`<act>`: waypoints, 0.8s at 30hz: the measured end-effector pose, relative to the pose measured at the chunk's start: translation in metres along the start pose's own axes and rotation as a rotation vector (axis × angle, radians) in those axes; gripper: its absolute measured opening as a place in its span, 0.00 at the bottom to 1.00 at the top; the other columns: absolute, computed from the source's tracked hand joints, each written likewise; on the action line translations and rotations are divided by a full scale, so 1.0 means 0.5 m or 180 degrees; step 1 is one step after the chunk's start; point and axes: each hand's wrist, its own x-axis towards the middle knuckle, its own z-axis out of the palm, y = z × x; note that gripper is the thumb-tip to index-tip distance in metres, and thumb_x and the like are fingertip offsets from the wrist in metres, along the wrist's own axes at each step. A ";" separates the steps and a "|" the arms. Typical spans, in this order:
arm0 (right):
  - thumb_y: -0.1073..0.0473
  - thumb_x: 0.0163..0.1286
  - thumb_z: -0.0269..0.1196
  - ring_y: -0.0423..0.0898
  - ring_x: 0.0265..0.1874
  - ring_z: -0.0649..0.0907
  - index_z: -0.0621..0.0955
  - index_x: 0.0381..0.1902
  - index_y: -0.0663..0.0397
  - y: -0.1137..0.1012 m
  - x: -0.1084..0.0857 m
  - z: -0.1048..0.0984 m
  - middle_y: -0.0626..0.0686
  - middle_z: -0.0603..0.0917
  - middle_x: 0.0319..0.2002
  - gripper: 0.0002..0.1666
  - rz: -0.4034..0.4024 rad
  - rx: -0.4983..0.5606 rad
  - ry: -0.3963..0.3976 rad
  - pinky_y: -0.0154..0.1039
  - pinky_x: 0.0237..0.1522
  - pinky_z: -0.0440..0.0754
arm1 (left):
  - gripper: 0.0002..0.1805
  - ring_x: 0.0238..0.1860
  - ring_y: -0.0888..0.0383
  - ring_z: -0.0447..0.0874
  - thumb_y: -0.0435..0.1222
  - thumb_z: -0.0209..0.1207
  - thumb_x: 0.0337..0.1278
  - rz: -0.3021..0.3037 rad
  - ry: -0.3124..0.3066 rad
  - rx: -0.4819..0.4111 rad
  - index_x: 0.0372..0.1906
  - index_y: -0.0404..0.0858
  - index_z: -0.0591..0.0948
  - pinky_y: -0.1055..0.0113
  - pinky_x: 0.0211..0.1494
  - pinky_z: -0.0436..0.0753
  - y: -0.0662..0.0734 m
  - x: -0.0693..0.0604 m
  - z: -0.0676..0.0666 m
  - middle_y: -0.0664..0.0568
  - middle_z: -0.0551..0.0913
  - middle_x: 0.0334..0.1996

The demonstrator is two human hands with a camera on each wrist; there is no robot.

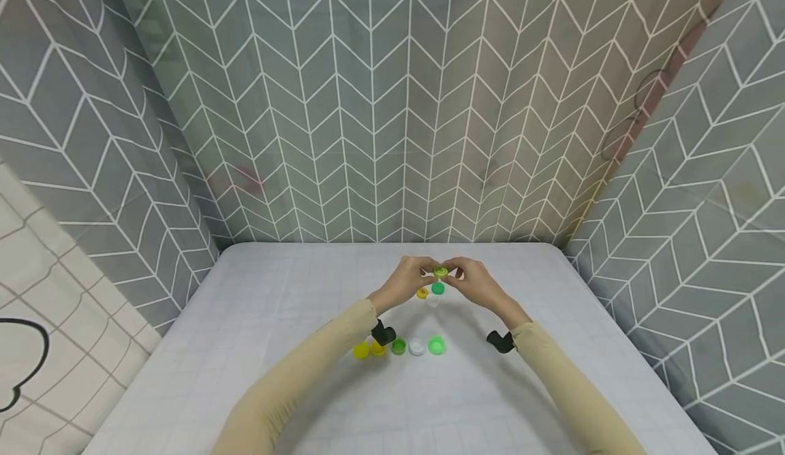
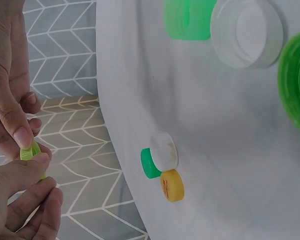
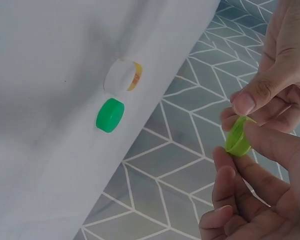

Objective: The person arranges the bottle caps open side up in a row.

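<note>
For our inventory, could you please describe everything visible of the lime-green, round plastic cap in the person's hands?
The lime-green, round, plastic-looking cap is shallow, with a raised rim; its ringed face shows to the head camera. It is held clear of the white-covered table, pinched at opposite sides by the left hand and right hand, which hide part of its edge.
</note>
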 end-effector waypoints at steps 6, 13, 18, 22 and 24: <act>0.59 0.65 0.65 0.44 0.36 0.80 0.83 0.51 0.55 -0.003 -0.014 -0.010 0.53 0.86 0.46 0.16 -0.0136 0.0009 0.0017 0.36 0.34 0.78 | 0.14 0.38 0.63 0.86 0.33 0.66 0.54 -0.0019 -0.0055 -0.0134 0.47 0.36 0.84 0.78 0.38 0.81 0.010 -0.008 0.001 0.49 0.88 0.42; 0.61 0.63 0.67 0.42 0.33 0.79 0.84 0.47 0.55 -0.003 -0.028 -0.021 0.52 0.87 0.44 0.14 -0.0233 -0.0051 0.0053 0.34 0.33 0.77 | 0.14 0.34 0.64 0.86 0.33 0.67 0.53 0.0050 -0.0072 -0.0183 0.46 0.36 0.85 0.78 0.35 0.81 0.016 -0.012 0.007 0.49 0.89 0.39; 0.59 0.62 0.68 0.41 0.32 0.79 0.85 0.45 0.53 -0.004 -0.035 -0.027 0.50 0.87 0.42 0.13 -0.0256 -0.0103 0.0062 0.33 0.32 0.76 | 0.12 0.33 0.64 0.86 0.33 0.67 0.53 0.0095 -0.0078 -0.0219 0.44 0.36 0.85 0.78 0.35 0.81 0.020 -0.015 0.009 0.50 0.89 0.35; 0.58 0.62 0.68 0.41 0.33 0.78 0.84 0.44 0.52 -0.007 -0.044 -0.033 0.50 0.87 0.41 0.12 -0.0241 -0.0077 0.0016 0.33 0.31 0.75 | 0.11 0.32 0.66 0.85 0.33 0.67 0.53 0.0106 -0.0101 -0.0280 0.43 0.36 0.85 0.78 0.36 0.81 0.023 -0.020 0.011 0.51 0.88 0.33; 0.58 0.62 0.68 0.41 0.33 0.78 0.84 0.43 0.53 -0.008 -0.048 -0.037 0.49 0.87 0.41 0.11 -0.0247 -0.0059 0.0006 0.33 0.31 0.76 | 0.11 0.31 0.67 0.85 0.33 0.67 0.53 0.0126 -0.0103 -0.0327 0.43 0.36 0.85 0.77 0.36 0.81 0.026 -0.023 0.012 0.50 0.88 0.33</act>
